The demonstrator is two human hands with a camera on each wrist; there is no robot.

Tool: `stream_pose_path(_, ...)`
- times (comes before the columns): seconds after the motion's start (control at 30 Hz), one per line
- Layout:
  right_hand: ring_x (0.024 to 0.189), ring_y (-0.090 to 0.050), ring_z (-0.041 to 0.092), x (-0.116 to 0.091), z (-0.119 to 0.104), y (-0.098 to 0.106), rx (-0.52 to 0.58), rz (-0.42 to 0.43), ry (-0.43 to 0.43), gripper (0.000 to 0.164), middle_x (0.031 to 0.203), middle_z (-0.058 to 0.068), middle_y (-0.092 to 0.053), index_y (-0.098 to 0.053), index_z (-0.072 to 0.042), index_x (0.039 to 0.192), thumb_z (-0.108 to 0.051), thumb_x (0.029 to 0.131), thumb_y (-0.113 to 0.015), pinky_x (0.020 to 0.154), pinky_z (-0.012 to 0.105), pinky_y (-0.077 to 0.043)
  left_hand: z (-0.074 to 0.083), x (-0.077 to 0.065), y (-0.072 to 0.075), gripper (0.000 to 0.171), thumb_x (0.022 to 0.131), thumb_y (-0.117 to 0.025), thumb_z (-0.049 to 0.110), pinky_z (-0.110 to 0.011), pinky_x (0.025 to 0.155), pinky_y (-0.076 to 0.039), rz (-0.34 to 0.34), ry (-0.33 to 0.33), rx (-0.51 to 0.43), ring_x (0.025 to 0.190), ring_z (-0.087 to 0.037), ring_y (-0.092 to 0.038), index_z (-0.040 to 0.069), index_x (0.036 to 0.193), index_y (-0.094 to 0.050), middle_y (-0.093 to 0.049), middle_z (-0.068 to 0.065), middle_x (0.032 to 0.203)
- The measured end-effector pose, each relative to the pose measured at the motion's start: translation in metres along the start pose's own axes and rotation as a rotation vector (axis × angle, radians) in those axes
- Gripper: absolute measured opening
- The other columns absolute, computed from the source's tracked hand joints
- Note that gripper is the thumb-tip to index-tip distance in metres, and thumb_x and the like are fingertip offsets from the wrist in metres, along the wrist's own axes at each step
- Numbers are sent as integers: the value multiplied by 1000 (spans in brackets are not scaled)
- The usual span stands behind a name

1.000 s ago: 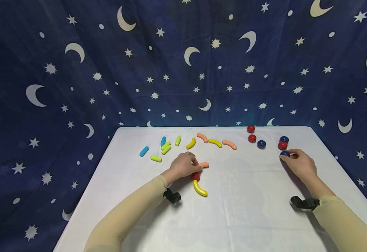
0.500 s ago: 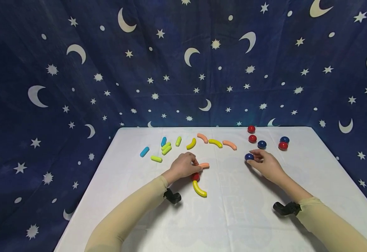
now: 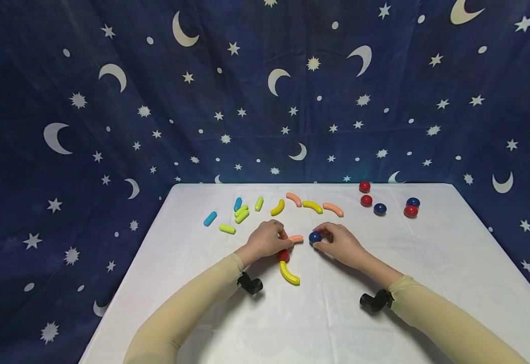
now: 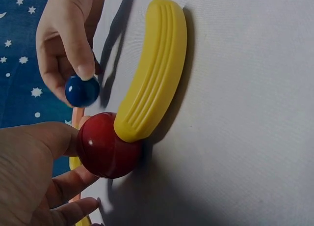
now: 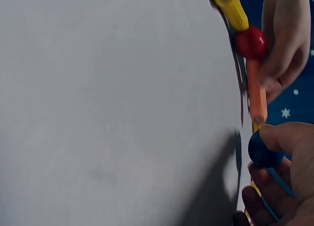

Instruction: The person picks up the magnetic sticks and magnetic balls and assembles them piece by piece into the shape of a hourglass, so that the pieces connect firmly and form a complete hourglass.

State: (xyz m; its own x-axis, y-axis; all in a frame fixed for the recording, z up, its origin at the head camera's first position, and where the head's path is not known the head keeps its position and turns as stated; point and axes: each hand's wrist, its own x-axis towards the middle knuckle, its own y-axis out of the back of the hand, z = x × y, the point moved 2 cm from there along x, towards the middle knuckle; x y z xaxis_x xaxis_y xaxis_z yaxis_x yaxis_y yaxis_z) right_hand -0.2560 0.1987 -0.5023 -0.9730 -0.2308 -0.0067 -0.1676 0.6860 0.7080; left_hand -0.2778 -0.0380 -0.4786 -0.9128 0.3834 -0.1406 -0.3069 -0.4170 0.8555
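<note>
A red ball [image 3: 283,256] joins a curved yellow rod [image 3: 289,273] and a curved orange rod [image 3: 296,239] near the middle of the table. My left hand [image 3: 267,238] pinches the orange rod close to the ball; its fingers cover part of both. In the right wrist view, the orange rod [image 5: 256,91] shows a small grey disc at its free end. Just to the right of that end, my right hand [image 3: 342,246] holds a blue ball [image 3: 315,237] between thumb and fingers. The blue ball [image 4: 82,91] also shows beyond the red one in the left wrist view.
Short green rods [image 3: 227,229] and blue rods [image 3: 210,219] lie at the back left. Curved yellow rods [image 3: 312,207] and orange rods [image 3: 333,210] lie at the back middle. Loose red balls [image 3: 411,211] and blue balls [image 3: 380,209] sit at the back right of the white table [image 3: 383,283].
My right hand has carried the blue ball left across the table, from the group at the right to beside the orange rod. My left hand has stayed in place.
</note>
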Motion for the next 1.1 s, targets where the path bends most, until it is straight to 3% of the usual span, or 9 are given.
stream_pose_path(0.4, 102, -56, 22, 6, -9, -14, -62, 10, 1, 42, 107, -2, -67, -68, -14, 123, -27, 86, -84, 91, 46, -45, 2, 1, 0, 28, 92, -74, 40, -28, 64, -44, 3, -18, 17, 86, -16, -53, 19, 75, -69, -60, 3, 96)
stream_pose_path(0.57, 97, -54, 21, 7, -9, -16, -88, 21, 1, 45, 104, -2, -65, -67, -15, 123, -32, 85, -85, 86, 41, -44, 2, 0, 1, 28, 92, -73, 40, -28, 73, -48, -2, -4, 14, 104, -20, -57, 19, 74, -69, -64, -3, 117)
stream_pose_path(0.67, 101, -55, 22, 9, -9, -16, -97, 21, 18, 43, 107, -2, -67, -68, -16, 122, -32, 86, -84, 89, 43, -43, 2, 0, 1, 30, 92, -73, 42, -29, 80, -51, 1, -5, 25, 115, -22, -57, 19, 73, -69, -63, -6, 129)
stream_pose_path(0.87, 115, -55, 24, 13, -10, -17, -85, -19, 69, 40, 122, -2, -69, -70, -21, 128, -28, 90, -81, 100, 51, -44, 1, 1, 1, 32, 92, -72, 48, -39, 92, -52, -3, -8, 30, 126, -29, -54, 22, 72, -72, -62, -8, 137)
stream_pose_path(1.1, 116, -54, 24, 17, -12, -20, -64, -64, 86, 48, 128, 0, -67, -67, -18, 135, -30, 90, -81, 99, 48, -45, 1, 1, 1, 29, 91, -73, 45, -42, 96, -50, -19, -24, 23, 127, -33, -53, 24, 72, -72, -61, -8, 140)
